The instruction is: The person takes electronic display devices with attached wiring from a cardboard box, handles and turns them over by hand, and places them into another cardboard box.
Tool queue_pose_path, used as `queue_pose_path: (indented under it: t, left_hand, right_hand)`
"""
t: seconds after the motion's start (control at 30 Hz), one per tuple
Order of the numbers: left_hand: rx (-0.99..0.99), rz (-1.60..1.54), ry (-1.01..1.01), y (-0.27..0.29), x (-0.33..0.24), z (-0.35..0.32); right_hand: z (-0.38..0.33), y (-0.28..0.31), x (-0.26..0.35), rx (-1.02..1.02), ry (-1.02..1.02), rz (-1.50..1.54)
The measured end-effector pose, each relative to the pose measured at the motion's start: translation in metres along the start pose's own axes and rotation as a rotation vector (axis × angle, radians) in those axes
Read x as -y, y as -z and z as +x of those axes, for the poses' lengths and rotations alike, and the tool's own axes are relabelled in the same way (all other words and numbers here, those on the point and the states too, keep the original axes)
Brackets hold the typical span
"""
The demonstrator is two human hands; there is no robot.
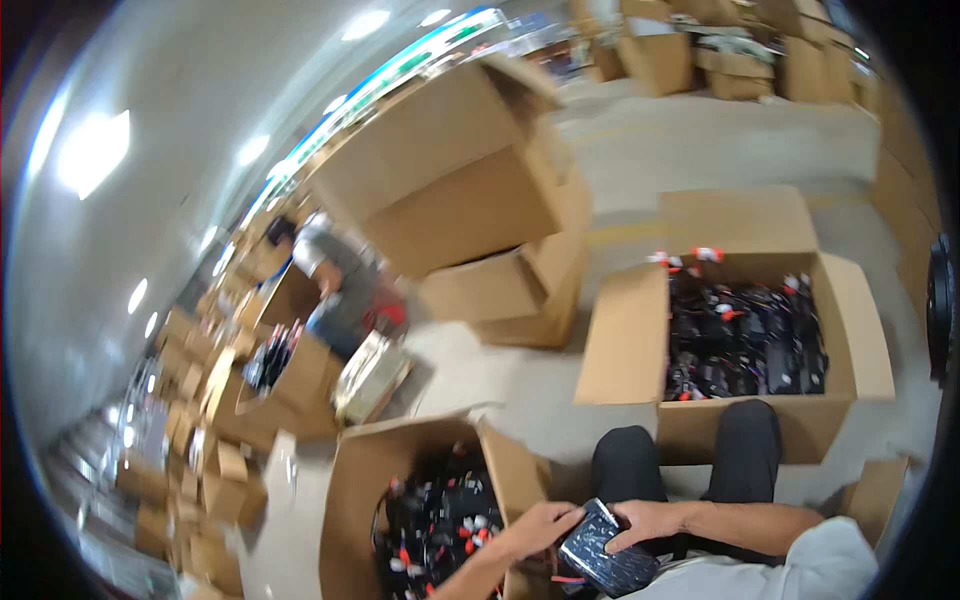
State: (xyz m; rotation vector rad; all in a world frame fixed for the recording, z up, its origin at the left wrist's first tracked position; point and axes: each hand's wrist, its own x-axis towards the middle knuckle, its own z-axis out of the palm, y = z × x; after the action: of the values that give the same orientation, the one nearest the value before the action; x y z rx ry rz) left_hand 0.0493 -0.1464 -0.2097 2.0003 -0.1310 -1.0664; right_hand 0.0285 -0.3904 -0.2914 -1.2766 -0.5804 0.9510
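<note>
Both our hands meet over our lap on a dark bundle wrapped in clear plastic point(605, 550): our left hand point(540, 530) is clamped on its near-left edge, our right hand point(645, 520) is closed over its top right. Just left of our left hand stands an open cardboard box point(365, 480) of black cables. Beyond our right hand, past our knees, sits a second open box point(625, 340) of the same. Further left, another person point(335, 275) bends over cartons.

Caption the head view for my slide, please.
Both hands hold a black wrapped bundle between open cardboard boxes.
</note>
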Motion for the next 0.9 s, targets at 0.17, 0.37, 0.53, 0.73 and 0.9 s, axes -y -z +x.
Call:
queue_pose_path:
  t: [0.17, 0.37, 0.53, 0.73, 0.9]
  left_hand:
    - [-0.090, 0.111, -0.254, -0.010, 0.037, 0.015]
    - [-0.409, 0.000, -0.241, 0.000, -0.021, -0.033]
    - [-1.176, 0.169, -0.511, 0.024, -0.044, -0.066]
    - [-1.171, 0.521, -0.799, -0.039, -0.054, -0.049]
    - [-0.910, 0.828, -0.988, -0.056, -0.015, -0.028]
  right_hand:
    - [-0.001, -0.022, -0.052, -0.113, -0.088, 0.361]
    - [-0.045, -0.057, 0.018, -0.089, -0.054, 0.729]
    - [-0.044, -0.058, 0.033, -0.202, -0.060, 0.513]
    - [0.036, -0.010, -0.037, -0.440, -0.054, 0.687]
    - [0.005, -0.035, 0.039, -0.274, 0.081, 0.909]
